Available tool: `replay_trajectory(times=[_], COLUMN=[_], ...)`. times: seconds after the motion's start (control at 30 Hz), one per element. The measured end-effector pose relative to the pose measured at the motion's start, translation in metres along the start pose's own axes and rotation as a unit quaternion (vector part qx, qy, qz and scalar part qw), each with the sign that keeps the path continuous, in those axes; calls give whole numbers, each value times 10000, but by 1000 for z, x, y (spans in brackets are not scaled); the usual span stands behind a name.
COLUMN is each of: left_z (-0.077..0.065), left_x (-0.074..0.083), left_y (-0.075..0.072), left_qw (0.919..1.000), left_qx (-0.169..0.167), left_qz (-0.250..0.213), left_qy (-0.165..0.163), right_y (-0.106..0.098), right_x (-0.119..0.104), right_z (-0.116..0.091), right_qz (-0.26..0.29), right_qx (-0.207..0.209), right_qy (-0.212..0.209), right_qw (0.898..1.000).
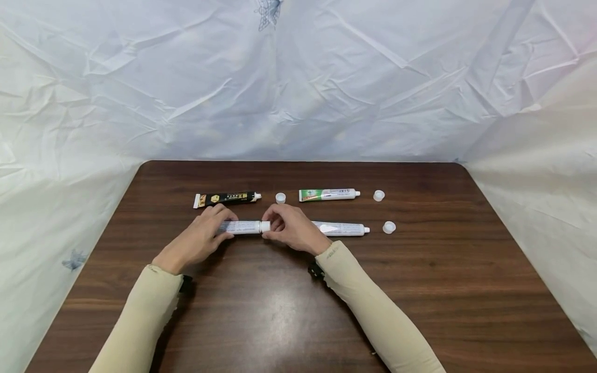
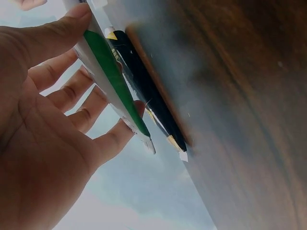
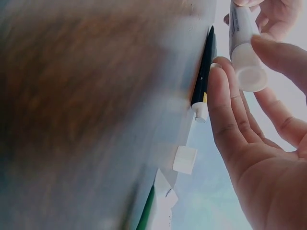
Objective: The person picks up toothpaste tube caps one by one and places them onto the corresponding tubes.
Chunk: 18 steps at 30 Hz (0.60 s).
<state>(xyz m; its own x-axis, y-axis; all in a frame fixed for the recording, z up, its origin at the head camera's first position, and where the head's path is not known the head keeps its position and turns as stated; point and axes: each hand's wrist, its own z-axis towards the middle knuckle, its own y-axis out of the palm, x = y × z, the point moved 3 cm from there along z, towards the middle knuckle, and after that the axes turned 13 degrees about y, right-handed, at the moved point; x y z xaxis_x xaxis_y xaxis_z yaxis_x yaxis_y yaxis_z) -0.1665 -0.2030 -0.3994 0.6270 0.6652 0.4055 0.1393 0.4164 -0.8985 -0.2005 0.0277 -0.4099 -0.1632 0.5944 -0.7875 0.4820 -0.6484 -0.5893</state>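
My left hand (image 1: pixel 202 230) grips a white toothpaste tube (image 1: pixel 240 227) with a green stripe, thumb on one face and fingers behind it in the left wrist view. A white cap (image 1: pixel 265 226) sits on the tube's right end. Thumb and fingertips of my right hand (image 1: pixel 296 228) pinch around that cap; in the right wrist view the cap's round end (image 3: pixel 252 78) shows between them. Beyond my right hand lies another white tube (image 1: pixel 345 229), its left part hidden by the hand and its nozzle bare. A loose white cap (image 1: pixel 389 227) lies off that nozzle.
Farther back on the brown table (image 1: pixel 420 290) lie a black tube (image 1: pixel 228 199) and a green-and-white tube (image 1: pixel 328 195), both uncapped. Loose caps stand right of each: one cap (image 1: pixel 280 198) between the tubes, another cap (image 1: pixel 379 195) farther right. White sheeting (image 1: pixel 298 103) hangs around the table.
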Motion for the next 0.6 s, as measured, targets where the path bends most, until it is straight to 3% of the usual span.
replay_trajectory(times=[0.6], left_z=[1], left_x=[4], left_y=[-6], left_qw=[10000], left_qx=[-17], left_qz=[-3], left_qy=[-42], right_y=[-4], right_x=[-4], right_z=[-1], right_qz=[9], right_qx=[63], right_qy=[-28], right_qw=[10000])
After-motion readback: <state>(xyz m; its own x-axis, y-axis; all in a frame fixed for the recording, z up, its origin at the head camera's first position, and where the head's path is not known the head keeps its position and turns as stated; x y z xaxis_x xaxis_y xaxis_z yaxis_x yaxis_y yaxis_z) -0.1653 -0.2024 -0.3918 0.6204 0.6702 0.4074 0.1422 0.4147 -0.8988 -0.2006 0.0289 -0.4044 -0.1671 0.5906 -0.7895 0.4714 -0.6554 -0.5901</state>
